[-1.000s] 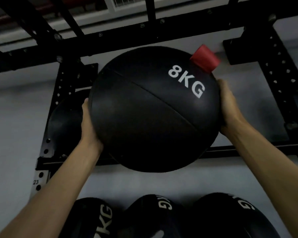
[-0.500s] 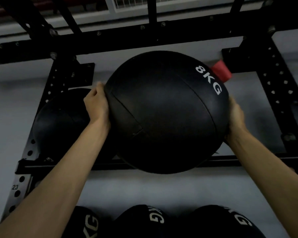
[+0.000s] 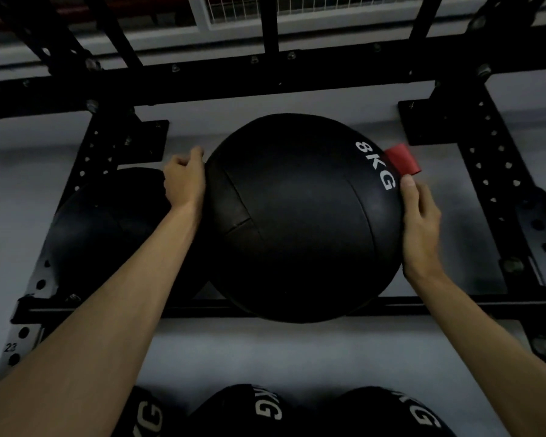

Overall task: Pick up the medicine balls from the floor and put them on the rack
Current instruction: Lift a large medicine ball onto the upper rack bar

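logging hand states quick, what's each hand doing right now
left hand: closed, fingers curled on nothing, resting against the 8kg medicine ball
right hand: open, fingers flat against that ball's side

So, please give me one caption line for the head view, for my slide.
Left hand and right hand flank the 8KG medicine ball on the black rack, beside another ball.
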A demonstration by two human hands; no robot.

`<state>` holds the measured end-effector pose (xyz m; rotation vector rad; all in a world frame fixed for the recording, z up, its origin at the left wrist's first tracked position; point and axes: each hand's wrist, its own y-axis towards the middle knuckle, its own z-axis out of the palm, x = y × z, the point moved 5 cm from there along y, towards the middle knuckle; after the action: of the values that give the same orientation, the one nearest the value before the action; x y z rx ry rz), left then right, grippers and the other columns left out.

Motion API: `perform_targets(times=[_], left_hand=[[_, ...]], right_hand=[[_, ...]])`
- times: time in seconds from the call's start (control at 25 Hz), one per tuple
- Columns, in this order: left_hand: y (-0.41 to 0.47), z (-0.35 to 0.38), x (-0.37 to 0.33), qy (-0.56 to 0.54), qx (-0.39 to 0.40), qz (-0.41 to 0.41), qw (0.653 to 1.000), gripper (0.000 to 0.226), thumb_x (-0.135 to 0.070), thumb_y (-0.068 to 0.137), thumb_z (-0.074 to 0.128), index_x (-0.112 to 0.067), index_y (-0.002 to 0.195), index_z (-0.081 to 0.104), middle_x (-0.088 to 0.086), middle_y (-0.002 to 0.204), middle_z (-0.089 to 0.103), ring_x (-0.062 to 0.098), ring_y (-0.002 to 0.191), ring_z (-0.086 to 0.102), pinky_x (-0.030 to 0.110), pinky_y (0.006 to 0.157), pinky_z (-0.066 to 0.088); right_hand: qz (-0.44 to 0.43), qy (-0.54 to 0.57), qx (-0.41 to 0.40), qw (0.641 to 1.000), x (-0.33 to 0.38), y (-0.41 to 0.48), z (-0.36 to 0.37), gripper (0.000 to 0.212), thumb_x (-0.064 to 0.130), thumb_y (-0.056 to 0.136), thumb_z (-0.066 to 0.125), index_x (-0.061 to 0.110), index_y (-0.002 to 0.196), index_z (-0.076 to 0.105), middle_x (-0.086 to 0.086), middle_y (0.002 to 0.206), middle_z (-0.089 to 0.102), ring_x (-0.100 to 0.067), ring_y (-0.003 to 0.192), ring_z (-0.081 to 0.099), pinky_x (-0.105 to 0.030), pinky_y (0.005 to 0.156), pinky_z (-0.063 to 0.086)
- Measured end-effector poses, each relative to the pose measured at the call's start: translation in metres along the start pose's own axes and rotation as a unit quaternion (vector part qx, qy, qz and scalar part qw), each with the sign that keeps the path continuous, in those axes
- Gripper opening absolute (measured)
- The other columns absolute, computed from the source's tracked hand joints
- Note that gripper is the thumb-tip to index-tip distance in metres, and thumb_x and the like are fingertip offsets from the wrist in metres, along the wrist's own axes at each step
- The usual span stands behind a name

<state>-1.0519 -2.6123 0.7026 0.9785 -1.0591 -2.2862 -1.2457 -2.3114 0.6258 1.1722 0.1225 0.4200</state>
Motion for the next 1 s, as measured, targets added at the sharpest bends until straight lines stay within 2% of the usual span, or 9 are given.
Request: perform_targets(times=[0.12,0.24,0.32,0.44,0.56,0.64,0.72,0.84,1.0], left_hand=[[-0.025,-0.008,0.005,-0.033,0.153,-0.031,0.987,0.051,-0.056,0.092,0.054,-0.015,0.122,0.059,-0.003,0.111,0.064,0.017,0.110,0.062,0.032,0.088,0.050],[-0.047,-0.021,0.007,-0.077,0.249,-0.047,0.964,0.066,-0.067,0.081,0.064,-0.026,0.132,0.054,-0.009,0.124,0.064,0.006,0.110,0.064,0.025,0.091,0.050],[-0.047,-0.025,0.007,-0.076,0.241,-0.026,0.967,0.069,-0.064,0.080,0.066,-0.027,0.136,0.051,-0.011,0.124,0.064,0.001,0.107,0.064,0.020,0.086,0.049],[-0.040,-0.018,0.005,-0.030,0.213,0.006,0.977,0.077,-0.071,0.077,0.066,-0.027,0.139,0.052,-0.009,0.128,0.061,0.004,0.113,0.061,0.020,0.093,0.047],[-0.027,0.001,0.004,0.018,0.183,0.030,0.982,0.071,-0.079,0.073,0.063,-0.034,0.128,0.061,-0.006,0.127,0.061,0.011,0.117,0.059,0.025,0.099,0.047],[-0.015,0.014,0.003,0.054,0.154,0.031,0.986,0.063,-0.086,0.063,0.062,-0.041,0.107,0.065,-0.002,0.123,0.063,0.021,0.119,0.057,0.040,0.104,0.048],[-0.002,0.028,0.006,0.062,0.126,0.034,0.990,0.056,-0.082,0.066,0.064,-0.035,0.098,0.067,0.001,0.121,0.065,0.025,0.119,0.057,0.045,0.105,0.047],[0.002,0.042,0.021,0.049,0.129,0.022,0.990,0.047,-0.062,0.088,0.060,-0.021,0.109,0.071,0.004,0.119,0.068,0.023,0.116,0.062,0.038,0.105,0.048],[-0.022,0.047,0.054,0.040,0.195,0.005,0.980,0.079,-0.080,0.081,0.048,-0.032,0.144,0.050,-0.001,0.149,0.048,0.019,0.139,0.043,0.041,0.119,0.032]], right_hand=[[0.024,0.024,0.027,0.999,0.004,0.005,0.009,0.035,0.037,0.106,0.047,0.011,0.122,0.065,0.007,0.104,0.069,0.005,0.091,0.063,-0.013,0.078,0.048],[0.055,0.038,0.056,0.996,0.001,0.011,0.016,0.040,0.040,0.104,0.050,0.011,0.124,0.067,0.002,0.110,0.072,-0.004,0.100,0.066,-0.021,0.086,0.053],[0.064,0.045,0.065,0.995,0.001,0.013,0.018,0.040,0.041,0.103,0.051,0.011,0.123,0.068,0.002,0.109,0.073,-0.006,0.100,0.067,-0.024,0.087,0.053],[0.072,0.043,0.066,0.994,0.000,0.018,0.019,0.039,0.043,0.103,0.052,0.014,0.124,0.068,0.001,0.113,0.073,-0.007,0.102,0.067,-0.024,0.088,0.053],[0.089,0.023,0.026,0.995,-0.002,0.018,0.017,0.044,0.041,0.102,0.054,0.016,0.139,0.053,-0.003,0.130,0.063,-0.009,0.114,0.062,-0.021,0.093,0.052],[0.023,-0.030,0.022,0.999,0.002,0.007,0.018,0.057,0.050,0.098,0.055,0.025,0.148,0.042,0.000,0.143,0.052,-0.012,0.131,0.052,-0.029,0.109,0.043],[-0.055,-0.108,0.084,0.989,0.003,-0.009,0.028,0.070,0.064,0.092,0.052,0.036,0.153,0.033,0.005,0.154,0.040,-0.011,0.143,0.037,-0.033,0.118,0.031],[-0.033,-0.190,0.136,0.972,-0.004,-0.009,0.041,0.080,0.079,0.083,0.042,0.044,0.154,0.028,0.007,0.161,0.028,-0.014,0.149,0.025,-0.044,0.121,0.025],[0.015,-0.231,0.129,0.964,-0.023,0.018,0.053,0.079,0.082,0.083,0.038,0.042,0.151,0.033,0.003,0.159,0.035,-0.023,0.146,0.032,-0.053,0.120,0.027]])
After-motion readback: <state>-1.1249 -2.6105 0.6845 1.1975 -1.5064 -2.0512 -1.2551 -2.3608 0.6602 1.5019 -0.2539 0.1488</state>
